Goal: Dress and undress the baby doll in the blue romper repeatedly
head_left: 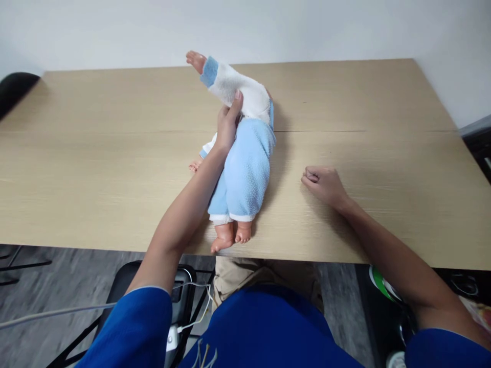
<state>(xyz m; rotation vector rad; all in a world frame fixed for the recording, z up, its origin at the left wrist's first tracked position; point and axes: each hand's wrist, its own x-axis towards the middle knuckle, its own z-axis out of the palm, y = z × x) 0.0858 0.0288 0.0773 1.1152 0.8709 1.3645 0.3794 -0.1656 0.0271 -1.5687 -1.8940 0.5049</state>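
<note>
A baby doll [249, 163] in a white fleece top and light-blue fleece trousers is on the wooden table, turned on its side with its bare feet toward me. My left hand [229, 120] grips the doll around the upper body, thumb on the white sleeve. One doll arm sticks up to the far left, its hand open. The other arm shows partly behind my forearm. I cannot see the doll's head. To the right of the doll, my right hand [324, 186] rests on the table as a loose fist, with nothing visible in it.
The wooden table [95, 194] has a seam running across it and meets a white wall [245, 30]. A black chair [126, 281] with a charger and cables [207, 286] stands below at the left. Dark furniture with several items is below my right arm.
</note>
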